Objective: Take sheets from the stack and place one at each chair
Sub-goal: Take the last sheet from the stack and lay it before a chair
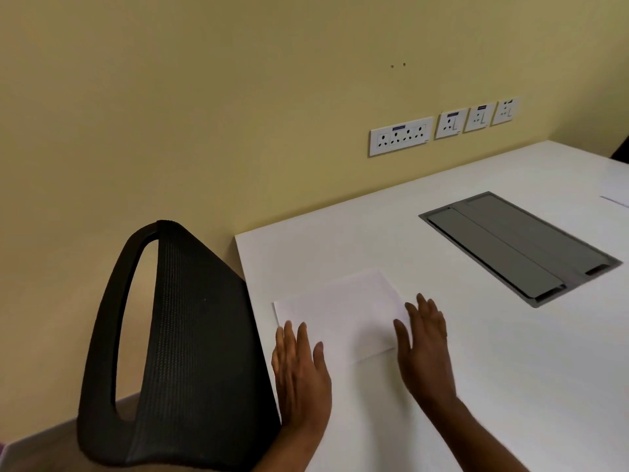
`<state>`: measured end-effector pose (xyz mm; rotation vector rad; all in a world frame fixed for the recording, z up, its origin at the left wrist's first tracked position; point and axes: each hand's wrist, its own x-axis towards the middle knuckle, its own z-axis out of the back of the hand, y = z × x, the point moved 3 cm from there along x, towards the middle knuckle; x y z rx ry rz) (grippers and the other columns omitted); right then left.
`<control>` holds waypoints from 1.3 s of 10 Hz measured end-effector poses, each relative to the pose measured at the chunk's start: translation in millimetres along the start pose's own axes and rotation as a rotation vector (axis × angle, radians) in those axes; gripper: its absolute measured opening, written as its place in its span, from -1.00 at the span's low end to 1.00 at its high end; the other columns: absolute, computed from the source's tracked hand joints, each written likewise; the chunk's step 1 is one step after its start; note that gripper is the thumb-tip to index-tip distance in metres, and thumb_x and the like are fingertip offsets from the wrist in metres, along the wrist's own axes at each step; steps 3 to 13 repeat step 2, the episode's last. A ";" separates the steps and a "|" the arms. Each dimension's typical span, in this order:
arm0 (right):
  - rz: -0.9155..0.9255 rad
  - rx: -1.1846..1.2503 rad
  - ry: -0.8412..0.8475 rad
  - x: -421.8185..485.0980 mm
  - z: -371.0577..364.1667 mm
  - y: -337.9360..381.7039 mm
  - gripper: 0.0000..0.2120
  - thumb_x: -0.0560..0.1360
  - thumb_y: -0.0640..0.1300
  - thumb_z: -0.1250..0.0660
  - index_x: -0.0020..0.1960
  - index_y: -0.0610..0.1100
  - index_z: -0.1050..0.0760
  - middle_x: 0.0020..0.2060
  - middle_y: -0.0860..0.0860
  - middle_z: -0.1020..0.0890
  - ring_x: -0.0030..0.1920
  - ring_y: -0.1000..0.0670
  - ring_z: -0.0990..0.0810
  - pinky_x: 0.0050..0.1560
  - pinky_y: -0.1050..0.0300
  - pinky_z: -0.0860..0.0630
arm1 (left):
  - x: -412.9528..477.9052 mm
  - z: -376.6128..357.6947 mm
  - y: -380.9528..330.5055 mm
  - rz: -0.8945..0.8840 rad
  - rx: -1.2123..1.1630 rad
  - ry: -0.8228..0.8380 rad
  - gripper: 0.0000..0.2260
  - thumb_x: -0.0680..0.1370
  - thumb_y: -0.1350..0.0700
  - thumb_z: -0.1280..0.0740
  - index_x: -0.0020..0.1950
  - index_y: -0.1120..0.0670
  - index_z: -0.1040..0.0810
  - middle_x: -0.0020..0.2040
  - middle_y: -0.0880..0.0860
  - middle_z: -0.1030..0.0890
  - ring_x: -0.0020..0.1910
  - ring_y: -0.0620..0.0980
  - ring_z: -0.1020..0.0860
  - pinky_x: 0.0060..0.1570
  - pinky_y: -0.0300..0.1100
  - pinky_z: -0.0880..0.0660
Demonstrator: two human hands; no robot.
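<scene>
A single white sheet (343, 311) lies flat on the white worktop (510, 369) in the lower middle of the frame, near the worktop's left corner and just beside the black mesh-backed chair (183, 335); it sits slightly skewed to the worktop's edge. Both forearms reach in from the bottom of the frame. The left hand (301, 373) is spread palm down with straight fingers, its fingertips over the sheet's lower left corner; it is a little blurred. The right hand (425, 349) is likewise flat and holds nothing, its fingers pointing toward the top of the frame along the sheet's right edge and its thumb over the paper; whether either palm presses the sheet or hovers just above it, I cannot tell. Right of centre a grey cable hatch (517, 247) is set into the worktop; white wall sockets (401, 135) line the yellow wall behind it.
</scene>
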<state>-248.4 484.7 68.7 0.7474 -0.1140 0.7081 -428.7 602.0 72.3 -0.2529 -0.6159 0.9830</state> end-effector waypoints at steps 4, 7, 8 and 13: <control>0.202 -0.032 -0.070 -9.8 68.9 57.7 -0.50 0.68 0.05 -0.02 0.50 -0.21 -0.30 0.56 -0.13 -0.22 0.60 -0.05 -0.04 0.57 -0.06 0.05 | 5.8 58.5 -46.7 -0.288 0.008 -0.055 -0.54 0.67 0.01 -0.07 0.51 0.19 -0.36 0.53 0.20 -0.33 0.54 0.18 -0.25 0.44 0.14 -0.33; 0.202 -0.032 -0.070 -9.8 68.9 57.7 -0.50 0.68 0.05 -0.02 0.50 -0.21 -0.30 0.56 -0.13 -0.22 0.60 -0.05 -0.04 0.57 -0.06 0.05 | 5.8 58.5 -46.7 -0.288 0.008 -0.055 -0.54 0.67 0.01 -0.07 0.51 0.19 -0.36 0.53 0.20 -0.33 0.54 0.18 -0.25 0.44 0.14 -0.33; 0.202 -0.032 -0.070 -9.8 68.9 57.7 -0.50 0.68 0.05 -0.02 0.50 -0.21 -0.30 0.56 -0.13 -0.22 0.60 -0.05 -0.04 0.57 -0.06 0.05 | 5.8 58.5 -46.7 -0.288 0.008 -0.055 -0.54 0.67 0.01 -0.07 0.51 0.19 -0.36 0.53 0.20 -0.33 0.54 0.18 -0.25 0.44 0.14 -0.33; 0.202 -0.032 -0.070 -9.8 68.9 57.7 -0.50 0.68 0.05 -0.02 0.50 -0.21 -0.30 0.56 -0.13 -0.22 0.60 -0.05 -0.04 0.57 -0.06 0.05 | 5.8 58.5 -46.7 -0.288 0.008 -0.055 -0.54 0.67 0.01 -0.07 0.51 0.19 -0.36 0.53 0.20 -0.33 0.54 0.18 -0.25 0.44 0.14 -0.33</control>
